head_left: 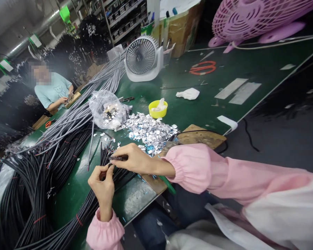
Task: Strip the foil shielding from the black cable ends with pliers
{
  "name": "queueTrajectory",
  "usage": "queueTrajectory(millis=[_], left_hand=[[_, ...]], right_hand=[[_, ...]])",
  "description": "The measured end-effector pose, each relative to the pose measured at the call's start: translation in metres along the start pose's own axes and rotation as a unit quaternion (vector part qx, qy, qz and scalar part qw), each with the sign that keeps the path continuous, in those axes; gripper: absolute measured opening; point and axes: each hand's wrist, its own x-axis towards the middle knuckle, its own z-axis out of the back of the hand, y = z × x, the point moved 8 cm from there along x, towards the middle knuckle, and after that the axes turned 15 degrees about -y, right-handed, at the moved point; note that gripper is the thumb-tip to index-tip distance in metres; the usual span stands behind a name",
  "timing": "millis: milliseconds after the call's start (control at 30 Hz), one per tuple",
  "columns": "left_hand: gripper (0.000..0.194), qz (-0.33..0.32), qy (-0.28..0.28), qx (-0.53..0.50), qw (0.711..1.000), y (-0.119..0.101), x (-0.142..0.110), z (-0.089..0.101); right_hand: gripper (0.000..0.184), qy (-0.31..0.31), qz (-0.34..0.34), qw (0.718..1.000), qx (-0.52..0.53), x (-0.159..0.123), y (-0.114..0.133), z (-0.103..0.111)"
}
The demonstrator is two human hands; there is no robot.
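Note:
My left hand [103, 182] is closed in a pinch, thumb and forefinger together on what looks like the end of a black cable, mostly hidden by the fingers. Right above it, my right hand [135, 159] grips a slim dark tool [122, 157] whose tip meets the left fingertips. The tool's exact kind cannot be made out. Under both hands runs a bundle of black cables [87, 208], tied with a red band, their stripped ends lying just beyond the fingers. A heap of silvery foil scraps [151, 130] with blue bits spreads behind my right hand.
More black cables [23, 194] and grey cables [67, 114] cover the left side. Beyond the scraps stand a clear plastic bag [101, 104], a yellow bowl [158, 113] and a white fan [143, 59]. Orange scissors [202, 68] lie farther back. Another person [53, 88] works across the table.

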Motion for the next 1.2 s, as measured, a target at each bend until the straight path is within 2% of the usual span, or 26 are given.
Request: queueTrajectory(millis=[200,400,867,967,1033,1133,1200], left_hand=[[0.018,0.011,0.007,0.007,1.000,0.002,0.002,-0.001],[0.018,0.009,-0.001,-0.005,1.000,0.003,0.000,-0.001],[0.018,-0.078,-0.038,0.042,0.995,-0.006,-0.002,0.003],[0.017,-0.061,-0.017,0.030,0.998,-0.002,0.000,0.001],[0.019,-0.060,0.010,0.032,0.998,0.000,0.001,-0.003],[0.022,-0.097,0.045,0.061,0.992,-0.004,0.001,-0.007],[0.023,-0.133,0.062,0.080,0.986,-0.008,-0.001,-0.009]], right_hand=[[0.016,-0.001,0.037,0.999,0.020,-0.004,0.001,-0.005],[0.015,0.006,-0.022,0.999,0.025,-0.004,-0.007,-0.007],[0.013,0.010,-0.064,0.998,0.028,-0.002,-0.010,-0.007],[0.014,0.021,-0.053,0.998,0.029,-0.002,-0.008,-0.009],[0.016,0.005,-0.047,0.998,0.035,-0.002,-0.008,-0.007],[0.021,-0.030,-0.045,0.998,0.040,-0.001,-0.008,-0.002],[0.021,-0.030,-0.027,0.999,0.032,0.000,-0.006,-0.002]])
